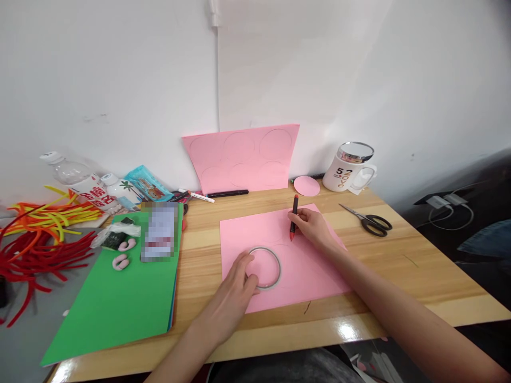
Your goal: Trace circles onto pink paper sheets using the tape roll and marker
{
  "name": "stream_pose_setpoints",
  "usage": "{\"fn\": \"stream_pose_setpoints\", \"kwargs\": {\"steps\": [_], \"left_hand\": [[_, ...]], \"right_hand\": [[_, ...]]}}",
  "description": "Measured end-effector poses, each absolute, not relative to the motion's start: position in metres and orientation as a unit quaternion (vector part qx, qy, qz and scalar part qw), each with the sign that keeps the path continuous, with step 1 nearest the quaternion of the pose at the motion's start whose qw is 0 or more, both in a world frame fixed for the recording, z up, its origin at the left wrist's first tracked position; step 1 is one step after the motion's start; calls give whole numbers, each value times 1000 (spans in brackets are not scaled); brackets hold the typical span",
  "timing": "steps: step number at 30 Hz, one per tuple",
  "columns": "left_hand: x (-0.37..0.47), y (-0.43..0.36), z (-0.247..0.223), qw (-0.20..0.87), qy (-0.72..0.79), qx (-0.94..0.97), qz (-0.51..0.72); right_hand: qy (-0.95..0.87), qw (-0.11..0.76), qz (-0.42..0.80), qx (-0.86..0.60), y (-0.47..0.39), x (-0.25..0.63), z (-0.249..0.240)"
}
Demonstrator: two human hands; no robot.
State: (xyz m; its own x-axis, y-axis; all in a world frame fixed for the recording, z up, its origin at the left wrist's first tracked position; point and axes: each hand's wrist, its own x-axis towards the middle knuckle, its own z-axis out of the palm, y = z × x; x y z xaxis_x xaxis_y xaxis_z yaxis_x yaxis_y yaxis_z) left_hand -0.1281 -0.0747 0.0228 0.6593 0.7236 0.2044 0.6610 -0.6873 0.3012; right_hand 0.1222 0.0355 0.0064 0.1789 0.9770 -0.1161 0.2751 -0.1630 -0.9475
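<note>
A stack of coloured paper topped by a green sheet (131,298) lies at the front left corner of the wooden worktop (199,255). To its right, the left hand (229,303) has thumb and fingers curled on the left side of a thin, pale round ring (280,263), holding it flat inside the front left part of a pink paper sheet (235,234). Even, light pressure from both thumb and fingers should keep the ring from sliding or tilting; pushing sideways could shift it. Near the sheet's back edge, the right hand (315,229) pinches a black marker with red ends (295,207), red tip down, apart from the ring; whether it touches the paper, I cannot tell. An upright marker and a loose wrist should leave the tip easy to see and steer. Black-handled metal scissors (374,223) lie beyond the sheet's right edge, well away from both hands.
</note>
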Motion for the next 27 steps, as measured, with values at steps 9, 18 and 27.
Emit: {"fn": "stream_pose_setpoints", "kwargs": {"steps": [9, 18, 27], "left_hand": [[-170, -90, 10, 47, 408, 886, 213], [-168, -93, 11, -2, 400, 865, 302], [-171, -100, 16, -16, 380, 878, 290]], "right_hand": [[-459, 418, 443, -647, 41, 125, 3], [-434, 420, 454, -656, 42, 123, 2], [-433, 428, 436, -662, 35, 117, 15]]}}
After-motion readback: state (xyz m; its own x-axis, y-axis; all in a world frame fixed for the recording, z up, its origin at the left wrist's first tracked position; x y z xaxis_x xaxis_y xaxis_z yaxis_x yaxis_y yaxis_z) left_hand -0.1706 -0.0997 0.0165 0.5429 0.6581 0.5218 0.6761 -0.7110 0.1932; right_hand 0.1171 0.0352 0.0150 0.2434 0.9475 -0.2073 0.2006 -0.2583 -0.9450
